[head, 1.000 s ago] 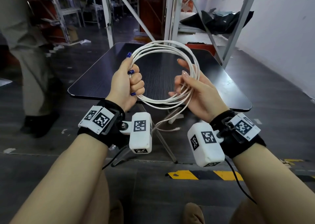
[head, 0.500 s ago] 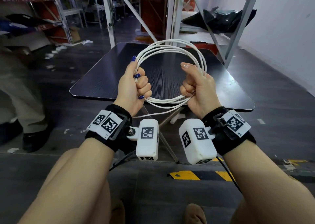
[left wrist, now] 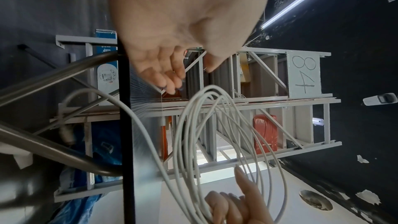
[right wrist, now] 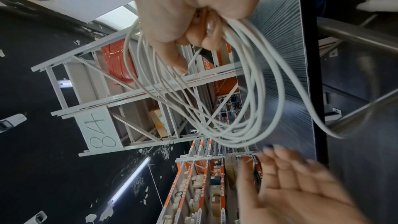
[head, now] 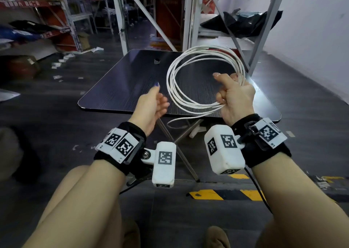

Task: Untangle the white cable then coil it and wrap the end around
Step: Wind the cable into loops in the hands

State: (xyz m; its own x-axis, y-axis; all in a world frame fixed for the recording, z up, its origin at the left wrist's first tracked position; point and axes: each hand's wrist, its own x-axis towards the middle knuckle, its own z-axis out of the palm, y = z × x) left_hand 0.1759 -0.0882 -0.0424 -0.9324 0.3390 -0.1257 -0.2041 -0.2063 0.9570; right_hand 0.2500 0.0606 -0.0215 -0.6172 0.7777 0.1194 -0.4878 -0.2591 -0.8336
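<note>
The white cable [head: 172, 81] forms a round coil of several loops held up over the dark table [head: 122, 89]. My right hand [head: 233, 95] grips the coil's right side, fingers curled round the bunched strands [right wrist: 234, 28], thumb up. One loose end [head: 181, 120] hangs below the coil in front of the table edge. My left hand [head: 154, 102] is off the cable, just left of the coil, fingers relaxed and empty; the left wrist view shows its fingers [left wrist: 168, 76] apart from the loops [left wrist: 193, 134].
A small dark ring-like object [head: 157, 61] sits near the table's far edge. Grey metal shelving [head: 190, 15] stands behind the table. Crossed metal table legs [head: 181, 140] are below it. Yellow-black floor tape [head: 217, 194] lies near my feet.
My left hand let go of the coil's left side and opened, drawing back to the left. The right hand now holds the coil alone, shifted right. The person at the left is out of sight.
</note>
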